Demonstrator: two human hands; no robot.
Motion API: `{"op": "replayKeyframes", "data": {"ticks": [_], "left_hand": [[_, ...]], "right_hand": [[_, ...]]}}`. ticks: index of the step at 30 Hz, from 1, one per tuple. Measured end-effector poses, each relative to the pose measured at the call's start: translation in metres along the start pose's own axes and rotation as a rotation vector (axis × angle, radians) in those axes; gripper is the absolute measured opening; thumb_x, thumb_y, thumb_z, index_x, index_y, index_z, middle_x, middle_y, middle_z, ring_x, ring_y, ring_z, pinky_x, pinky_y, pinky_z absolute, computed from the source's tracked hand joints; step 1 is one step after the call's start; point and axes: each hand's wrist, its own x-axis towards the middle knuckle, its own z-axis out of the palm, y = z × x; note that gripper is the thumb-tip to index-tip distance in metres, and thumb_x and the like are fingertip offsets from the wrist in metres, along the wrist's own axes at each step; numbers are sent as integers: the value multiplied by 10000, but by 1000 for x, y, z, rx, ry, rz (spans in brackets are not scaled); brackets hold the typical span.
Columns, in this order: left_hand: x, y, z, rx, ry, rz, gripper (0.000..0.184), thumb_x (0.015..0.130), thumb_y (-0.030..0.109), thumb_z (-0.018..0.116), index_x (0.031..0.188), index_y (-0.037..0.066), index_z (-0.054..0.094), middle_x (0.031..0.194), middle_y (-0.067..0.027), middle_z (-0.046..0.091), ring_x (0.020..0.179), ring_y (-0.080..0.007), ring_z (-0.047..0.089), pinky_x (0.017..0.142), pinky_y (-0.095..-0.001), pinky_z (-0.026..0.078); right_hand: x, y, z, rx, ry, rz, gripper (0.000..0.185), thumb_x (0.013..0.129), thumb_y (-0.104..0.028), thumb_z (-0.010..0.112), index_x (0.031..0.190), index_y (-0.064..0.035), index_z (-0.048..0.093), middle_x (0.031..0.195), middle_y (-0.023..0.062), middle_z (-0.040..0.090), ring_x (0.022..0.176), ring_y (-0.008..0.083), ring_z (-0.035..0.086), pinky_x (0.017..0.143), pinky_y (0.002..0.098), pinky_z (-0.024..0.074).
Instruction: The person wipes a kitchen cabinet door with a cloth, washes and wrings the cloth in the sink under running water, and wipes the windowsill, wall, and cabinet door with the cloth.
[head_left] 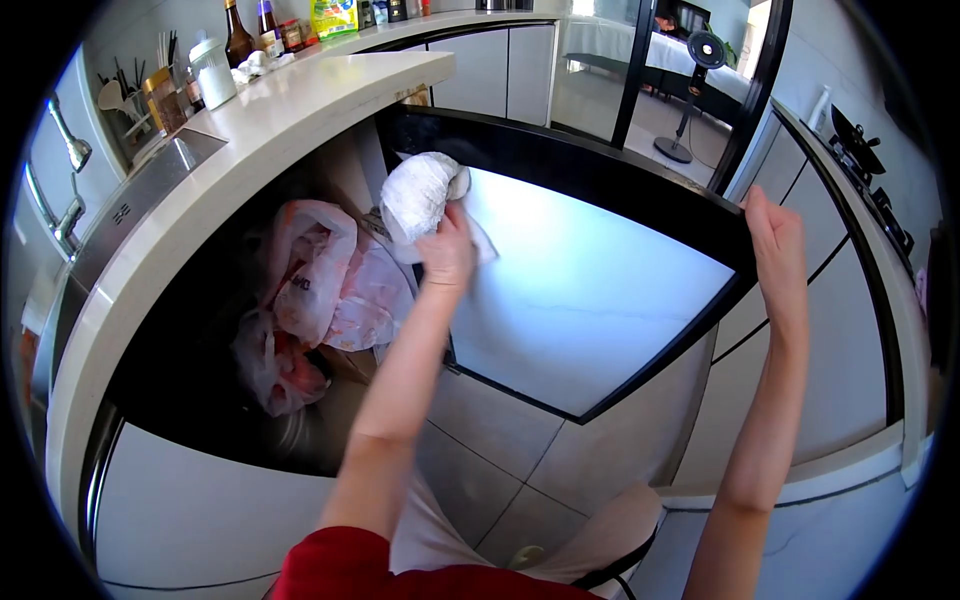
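Note:
My left hand (447,252) is closed on a bunched white cloth (418,196). It presses the cloth to the inner face of an open cabinet door (590,290), near the hinge side. This door has a pale, glossy panel with a black frame. At the door's free upper corner, my right hand (775,235) has its fingers wrapped round the black edge. Left of the cloth, inside the dark cabinet, are pinkish-white plastic bags (325,280) with contents I cannot make out.
A curved pale countertop (300,95) runs above the cabinet, with a steel sink (165,165) at the left. Bottles (238,40) and a white-lidded jar (212,75) stand on it. Lower cabinets (810,330) are at the right. A fan (690,100) stands beyond the glass door.

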Motion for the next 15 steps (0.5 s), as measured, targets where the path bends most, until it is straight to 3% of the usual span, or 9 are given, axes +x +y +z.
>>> {"op": "replayKeyframes", "data": {"ticks": [2,3,5,6,8,11,13,14,15], "left_hand": [[2,48,8,-284,127,-333,288,864,103,513,1118,-29,545,1083,-210,588,992,-360,561,906,-408,414],[7,72,-8,-386,-189,-580,289,864,109,508,1117,-25,547,1091,-222,578,1017,-362,545,937,-423,386],[-30,100,-15,-452,-338,-360,301,867,137,501,1120,-21,543,1091,-231,562,1061,-357,519,974,-431,360],[-38,106,-19,-398,-169,99,314,869,160,499,1124,-20,537,1084,-227,557,1079,-350,509,980,-423,360],[-44,100,-21,-491,-376,81,333,850,160,512,1139,-4,530,1092,-211,559,1092,-349,502,975,-430,367],[-46,16,16,-303,-476,388,345,778,173,569,1104,65,596,1115,-168,577,1106,-361,497,992,-501,314],[13,-8,-9,-184,-315,398,337,746,120,576,1078,71,600,1072,-137,598,982,-345,553,910,-486,384],[34,-2,-29,-330,-503,87,333,747,105,576,1078,68,593,1048,-137,601,973,-355,548,897,-476,398],[37,-4,-33,-354,-453,147,347,741,88,576,1087,69,587,1051,-141,595,985,-359,541,907,-465,397]], "right_hand": [[1,-1,0,-14,-3,-11,454,943,-277,470,601,-41,290,563,-38,236,553,78,215,477,291,188],[1,-2,0,-31,-7,-17,453,944,-277,468,601,-44,288,565,-39,236,554,78,215,477,290,188],[4,-1,1,-27,-1,-25,449,945,-276,467,605,-45,288,566,-38,234,556,78,215,481,289,192],[3,0,2,-28,9,-18,445,946,-276,466,609,-46,289,568,-37,233,559,79,215,484,288,196],[3,-2,1,-24,-4,-10,442,947,-273,465,613,-44,289,572,-36,233,563,79,215,490,286,201],[5,2,-1,-24,-11,8,438,951,-268,461,615,-48,286,580,-37,234,572,75,216,500,281,207],[4,3,-2,-23,-11,7,437,953,-266,459,614,-54,284,583,-39,236,575,71,216,504,278,208],[3,3,-2,-18,-19,-3,437,956,-265,456,614,-54,283,585,-41,241,576,69,216,505,277,208],[3,2,-3,-13,-24,-13,438,958,-265,454,614,-54,283,586,-43,247,577,67,215,505,275,208]]}}
